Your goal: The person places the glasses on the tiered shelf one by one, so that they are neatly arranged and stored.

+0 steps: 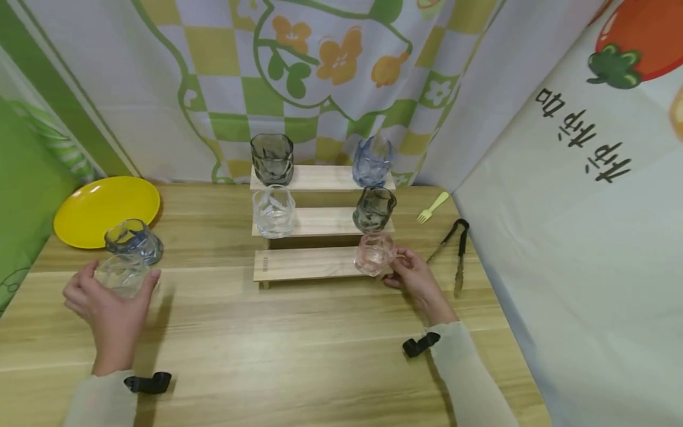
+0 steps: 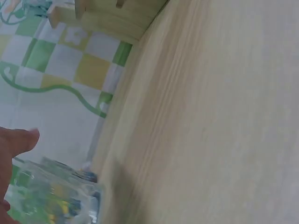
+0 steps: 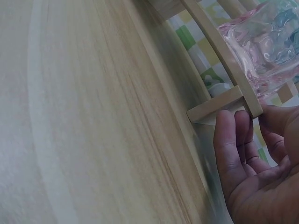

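A clear glass tumbler (image 1: pixel 124 276) stands on the table at the left. My left hand (image 1: pixel 109 302) is spread around it, fingers at the left side and thumb at the right. In the left wrist view the thumb (image 2: pixel 21 141) stands apart from the tumbler (image 2: pixel 53 196). A bluish tumbler (image 1: pixel 133 242) sits right behind it. My right hand (image 1: pixel 418 281) pinches the right end of the lowest step of a wooden stand (image 1: pixel 309 264), thumb above and fingers below. Just beside this thumb, a pink tumbler (image 3: pixel 268 51) rests on that step.
The upper steps bear two grey tumblers (image 1: pixel 273 160) (image 1: pixel 374 209), a blue one (image 1: pixel 372 161) and a clear one (image 1: pixel 274 212). A yellow plate (image 1: pixel 107 207) lies at the back left. On the right lie a yellow fork (image 1: pixel 433 207) and black-handled tongs (image 1: pixel 459 249).
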Tool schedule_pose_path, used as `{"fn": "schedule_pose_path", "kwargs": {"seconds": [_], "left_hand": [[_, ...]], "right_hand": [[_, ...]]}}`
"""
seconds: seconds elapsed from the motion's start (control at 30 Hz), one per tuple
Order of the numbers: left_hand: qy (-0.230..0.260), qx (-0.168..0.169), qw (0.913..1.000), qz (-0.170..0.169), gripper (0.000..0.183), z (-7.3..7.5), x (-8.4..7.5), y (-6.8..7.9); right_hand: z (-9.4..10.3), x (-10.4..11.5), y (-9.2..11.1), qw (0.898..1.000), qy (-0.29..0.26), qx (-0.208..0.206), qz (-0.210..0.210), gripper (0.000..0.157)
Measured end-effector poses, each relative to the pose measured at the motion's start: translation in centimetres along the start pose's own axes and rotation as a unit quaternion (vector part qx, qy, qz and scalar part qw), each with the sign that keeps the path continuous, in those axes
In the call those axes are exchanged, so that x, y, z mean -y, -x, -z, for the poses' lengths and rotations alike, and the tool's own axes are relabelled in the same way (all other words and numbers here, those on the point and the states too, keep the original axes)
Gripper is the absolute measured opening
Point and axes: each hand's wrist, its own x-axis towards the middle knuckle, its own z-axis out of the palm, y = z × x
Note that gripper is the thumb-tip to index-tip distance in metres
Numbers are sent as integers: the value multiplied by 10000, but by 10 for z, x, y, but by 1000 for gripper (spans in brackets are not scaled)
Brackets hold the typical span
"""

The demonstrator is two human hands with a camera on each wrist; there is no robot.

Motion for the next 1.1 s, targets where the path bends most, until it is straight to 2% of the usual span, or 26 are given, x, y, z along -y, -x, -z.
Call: {"fn": "schedule_pose_path", "kwargs": {"seconds": [0.07,0.17,0.33,0.47,0.63,0.73,0.83,0.93,1.03,1.1], "left_hand": [[11,141,9987,487,99,-2,4,-4],[87,254,9942,1045,97,-5,7,-8],[474,270,9872,1498,91,-7,8,-8],[945,538,9822,1529,86,-5,9,-2],[1580,801,9756,1297,87,-4,10,4],[1564,749,9762,1303,89,-6,10,5],[1345,736,9755,1580,91,-7,11,4],[1258,872,9706,1859,89,-7,12,3],[1175,1095,9698,1838,85,-6,12,5],[1217,1301,9690,1711,82,-5,11,7]], "right_hand": [[-1,-1,-1,10000,-6,16,-10,25],[-2,-1,-2,10000,9,20,-29,27],[-2,-1,-1,10000,-3,-14,-23,25],[-1,-1,-1,10000,1,-8,-7,24],[0,-1,-1,10000,30,-59,6,22],[0,-2,-1,10000,17,-57,10,23],[0,-3,-1,10000,10,-22,15,24],[1,-3,-1,10000,37,24,25,27],[1,-2,0,10000,92,26,-3,27],[1,-1,0,9999,132,15,-26,26]]}}
